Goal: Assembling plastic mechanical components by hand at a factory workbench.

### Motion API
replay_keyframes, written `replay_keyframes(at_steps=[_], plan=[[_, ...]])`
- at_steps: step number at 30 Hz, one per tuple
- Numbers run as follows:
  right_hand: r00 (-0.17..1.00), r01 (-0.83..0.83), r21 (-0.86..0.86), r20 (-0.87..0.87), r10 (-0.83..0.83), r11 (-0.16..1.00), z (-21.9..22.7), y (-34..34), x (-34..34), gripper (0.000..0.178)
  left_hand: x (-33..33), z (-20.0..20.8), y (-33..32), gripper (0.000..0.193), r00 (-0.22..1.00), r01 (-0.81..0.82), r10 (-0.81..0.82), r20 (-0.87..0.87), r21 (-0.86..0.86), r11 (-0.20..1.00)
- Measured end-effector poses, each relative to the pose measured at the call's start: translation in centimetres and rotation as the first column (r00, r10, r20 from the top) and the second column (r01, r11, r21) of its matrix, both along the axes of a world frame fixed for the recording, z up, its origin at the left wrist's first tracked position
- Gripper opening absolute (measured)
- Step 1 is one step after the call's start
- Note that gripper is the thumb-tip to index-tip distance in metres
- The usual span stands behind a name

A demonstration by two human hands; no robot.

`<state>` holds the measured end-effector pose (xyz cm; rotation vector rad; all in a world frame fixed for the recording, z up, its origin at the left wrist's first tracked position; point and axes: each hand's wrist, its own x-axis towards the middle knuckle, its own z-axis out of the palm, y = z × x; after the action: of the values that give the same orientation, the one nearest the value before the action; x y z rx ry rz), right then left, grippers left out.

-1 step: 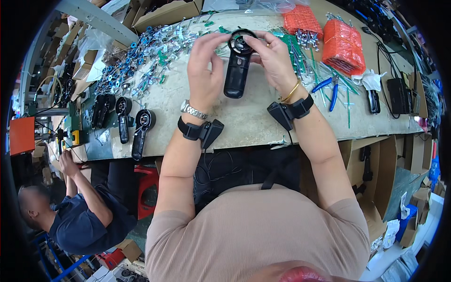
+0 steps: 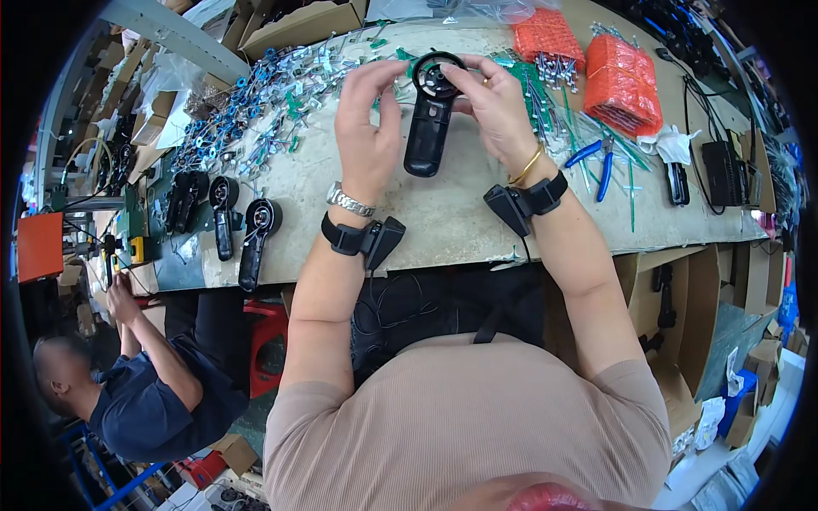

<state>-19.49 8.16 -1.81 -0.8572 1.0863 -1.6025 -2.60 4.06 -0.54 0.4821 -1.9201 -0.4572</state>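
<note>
Above the bench I have a black handheld fan housing (image 2: 426, 132), its round ring end up and its handle pointing down. My right hand (image 2: 492, 102) is closed on the ring's right side, thumb over the hub in the ring and the other fingers partly hidden behind. To the left of the ring is my left hand (image 2: 368, 115), fingers stretched and apart, the fingertips at or just off the ring's edge; contact is hard to tell. Two similar black fan housings (image 2: 223, 217) (image 2: 260, 243) lie at the bench's left front, beside several dark handle-shaped parts (image 2: 186, 203).
Loose wired parts (image 2: 247, 111) and small green boards spread across the back left. Orange-wrapped bundles (image 2: 622, 85) stand back right, near blue-handled cutters (image 2: 596, 166) and a black box with a cable (image 2: 724, 175). An open carton (image 2: 682, 315) sits below the bench at right. A co-worker (image 2: 162, 392) works at left.
My left hand has shifted slightly left, away from the ring. The fan housing has tilted a little, its handle end a touch further left. My right hand keeps its hold.
</note>
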Motion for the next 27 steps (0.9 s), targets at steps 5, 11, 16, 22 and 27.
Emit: replay_keyframes(at_steps=[5, 11, 16, 22, 27], plan=[[0.998, 0.055, -0.055, -0.035, -0.057, 0.997, -0.1, 0.0, 0.5, 0.03, -0.1, -0.2, 0.4, 0.024, 0.992, -0.029, 0.049, -0.118, 0.169, 0.985], [0.992, 0.059, -0.096, -0.102, -0.068, 0.994, -0.6, -0.1, 0.9, 0.031, -0.3, -0.7, 0.8, 0.017, 0.986, -0.166, 0.166, -0.013, 0.034, 0.986], [0.988, 0.075, -0.136, -0.124, -0.092, 0.988, -0.7, 0.0, 1.2, 0.031, -0.3, -1.1, 0.7, 0.015, 0.974, -0.225, 0.225, -0.014, 0.006, 0.974], [0.981, 0.088, -0.181, -0.156, -0.117, 0.979, -0.8, 0.0, 1.3, 0.031, -0.3, -1.2, 0.6, 0.014, 0.97, -0.242, 0.242, 0.02, -0.019, 0.97], [0.976, 0.095, -0.184, -0.175, -0.128, 0.978, -1.0, 0.0, 1.5, 0.031, -0.2, -0.9, 0.8, 0.014, 0.969, -0.245, 0.246, 0.035, -0.041, 0.969]])
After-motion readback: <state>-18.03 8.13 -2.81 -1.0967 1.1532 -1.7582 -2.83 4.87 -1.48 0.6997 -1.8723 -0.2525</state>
